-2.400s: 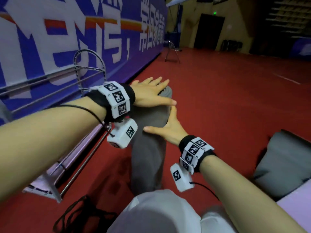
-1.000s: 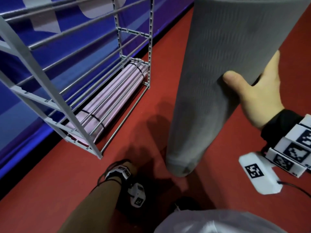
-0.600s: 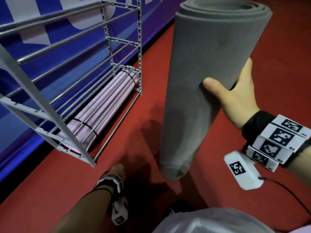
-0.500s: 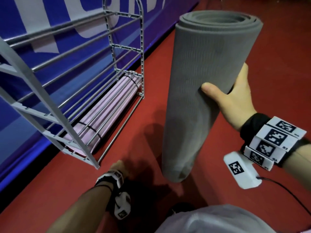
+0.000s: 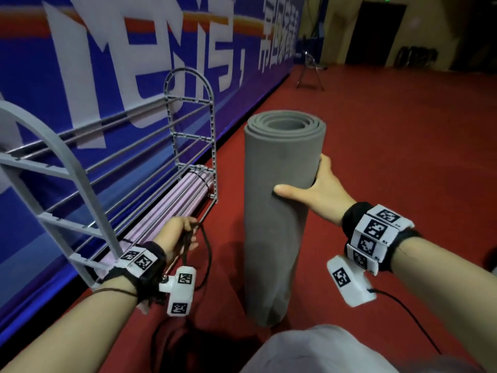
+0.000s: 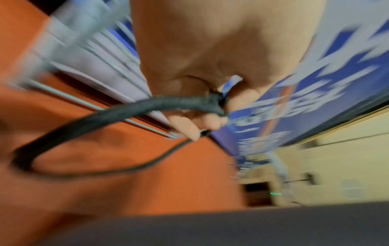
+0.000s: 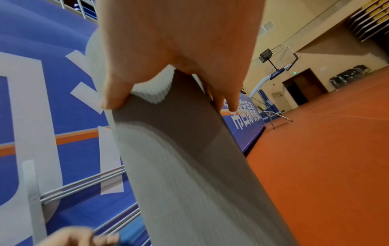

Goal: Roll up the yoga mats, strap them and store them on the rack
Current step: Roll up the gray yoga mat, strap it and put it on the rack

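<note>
A rolled grey yoga mat stands upright on the red floor, spiral end up. My right hand grips it about a third of the way down, thumb across the front, fingers behind; the same hand wraps the mat in the right wrist view. My left hand hangs lower left of the mat and pinches a black strap. The blurred left wrist view shows the left hand curled on the strap, which loops down. A strapped pink mat lies on the grey rack's bottom shelf.
The rack stands along a blue banner wall on the left. More black strap or cable lies on the floor near my legs. A folding chair and a dark doorway are far off across open red floor.
My left hand has risen from the floor with a black strap in its fingers. The grey mat has come lower and straighter in view, my right hand still around it.
</note>
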A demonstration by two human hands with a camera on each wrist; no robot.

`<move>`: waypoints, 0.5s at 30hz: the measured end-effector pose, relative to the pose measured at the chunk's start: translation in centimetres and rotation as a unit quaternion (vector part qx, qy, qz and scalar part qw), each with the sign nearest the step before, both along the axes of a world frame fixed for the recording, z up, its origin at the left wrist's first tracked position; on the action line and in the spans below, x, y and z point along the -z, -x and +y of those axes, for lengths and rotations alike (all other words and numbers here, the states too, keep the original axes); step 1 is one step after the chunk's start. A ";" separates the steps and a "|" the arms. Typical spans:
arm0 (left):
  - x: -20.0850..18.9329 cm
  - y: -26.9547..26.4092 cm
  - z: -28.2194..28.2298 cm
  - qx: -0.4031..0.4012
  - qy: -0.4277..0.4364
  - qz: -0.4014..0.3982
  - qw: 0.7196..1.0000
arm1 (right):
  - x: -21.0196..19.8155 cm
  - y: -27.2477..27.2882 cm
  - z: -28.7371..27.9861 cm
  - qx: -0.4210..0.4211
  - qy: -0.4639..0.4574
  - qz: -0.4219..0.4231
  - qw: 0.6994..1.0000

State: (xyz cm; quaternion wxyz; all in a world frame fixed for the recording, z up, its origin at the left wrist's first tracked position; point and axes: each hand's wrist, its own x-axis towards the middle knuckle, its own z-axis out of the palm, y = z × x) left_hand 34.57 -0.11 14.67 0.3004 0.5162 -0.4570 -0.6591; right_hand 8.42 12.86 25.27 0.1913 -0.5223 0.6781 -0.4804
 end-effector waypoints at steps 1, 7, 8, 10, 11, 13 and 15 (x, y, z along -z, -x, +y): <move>-2.6 0.7 0.4 0.005 0.024 0.034 0.999 | -0.3 -0.1 0.2 -0.003 -0.013 0.000 1.000; -15.4 4.5 4.0 0.042 0.180 0.259 0.948 | -0.5 -0.8 1.9 0.012 -0.008 -0.033 0.999; -16.7 5.2 4.7 0.047 0.217 0.252 0.942 | -0.5 -0.9 2.2 0.015 -0.003 -0.035 0.999; -18.4 6.2 6.2 0.061 0.298 0.218 0.927 | -0.3 -1.2 2.6 0.014 -0.001 -0.037 0.999; -18.8 6.7 6.9 0.068 0.336 0.204 0.917 | -0.2 -1.2 2.8 0.014 0.001 -0.035 0.999; -19.2 7.6 8.0 0.090 0.401 0.175 0.895 | 0.0 -1.1 3.2 0.015 0.004 -0.034 0.999; -19.1 8.5 8.9 0.129 0.457 0.123 0.872 | 0.2 -1.0 3.6 0.012 0.009 -0.034 0.999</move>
